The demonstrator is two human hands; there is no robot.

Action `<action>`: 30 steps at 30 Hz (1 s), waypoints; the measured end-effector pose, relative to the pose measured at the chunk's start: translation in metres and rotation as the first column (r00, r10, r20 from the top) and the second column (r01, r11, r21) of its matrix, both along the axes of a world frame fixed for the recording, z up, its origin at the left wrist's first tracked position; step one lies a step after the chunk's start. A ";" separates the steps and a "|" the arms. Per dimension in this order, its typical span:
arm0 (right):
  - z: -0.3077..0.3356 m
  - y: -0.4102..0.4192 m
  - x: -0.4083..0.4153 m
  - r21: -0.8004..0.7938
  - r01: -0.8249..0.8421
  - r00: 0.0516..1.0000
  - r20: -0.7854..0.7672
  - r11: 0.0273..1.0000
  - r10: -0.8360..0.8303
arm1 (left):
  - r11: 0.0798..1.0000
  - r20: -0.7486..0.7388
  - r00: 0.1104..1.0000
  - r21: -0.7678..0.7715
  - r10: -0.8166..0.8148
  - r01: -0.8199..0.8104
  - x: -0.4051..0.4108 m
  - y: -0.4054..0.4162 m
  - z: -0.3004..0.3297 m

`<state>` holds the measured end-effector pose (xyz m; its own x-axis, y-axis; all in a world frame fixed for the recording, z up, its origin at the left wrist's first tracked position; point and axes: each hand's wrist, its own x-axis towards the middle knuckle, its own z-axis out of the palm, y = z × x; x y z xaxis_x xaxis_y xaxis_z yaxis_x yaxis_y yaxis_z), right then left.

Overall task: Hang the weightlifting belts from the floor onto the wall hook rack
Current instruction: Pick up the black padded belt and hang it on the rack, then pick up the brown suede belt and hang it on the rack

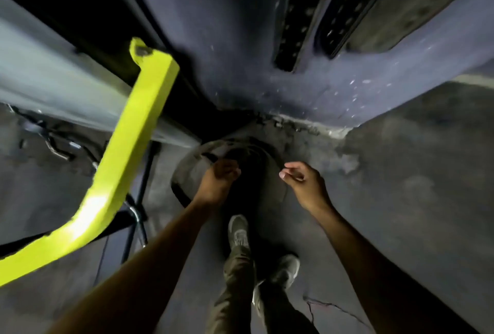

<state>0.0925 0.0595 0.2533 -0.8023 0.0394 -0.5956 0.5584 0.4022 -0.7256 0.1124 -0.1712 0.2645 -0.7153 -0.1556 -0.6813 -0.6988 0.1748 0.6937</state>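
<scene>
A dark weightlifting belt [187,170] lies curled in a loop on the concrete floor, right at the foot of the wall. My left hand [217,182] is down on the loop's upper edge, fingers curled round a strap end of the belt. My right hand [303,181] hovers just to the right of the loop with loosely curled fingers and nothing in it. Two dark belts with rows of holes [292,26] [343,13] hang flat against the wall above. The hook rack itself is out of view.
A bright yellow machine bar [128,152] slants across the left, close to my left arm, with black frame legs and cables [139,213] beneath it. My shoes [238,229] stand just behind the belt. Bare cracked floor [401,173] spreads to the right.
</scene>
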 end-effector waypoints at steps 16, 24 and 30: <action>-0.444 -0.082 -0.067 0.453 -0.540 0.761 -0.097 0.709 0.642 | 0.992 0.245 0.964 -0.038 -0.107 0.120 -0.044 -0.018 -0.416; -0.465 -0.100 -0.085 0.837 -0.453 0.463 -0.074 0.308 0.883 | 0.855 0.395 0.828 0.168 0.398 -0.491 -0.046 -0.004 -0.465; -0.422 -0.086 -0.047 0.890 -0.380 0.383 -0.097 0.253 0.919 | 0.706 0.468 0.762 0.338 0.448 -0.622 -0.053 0.020 -0.429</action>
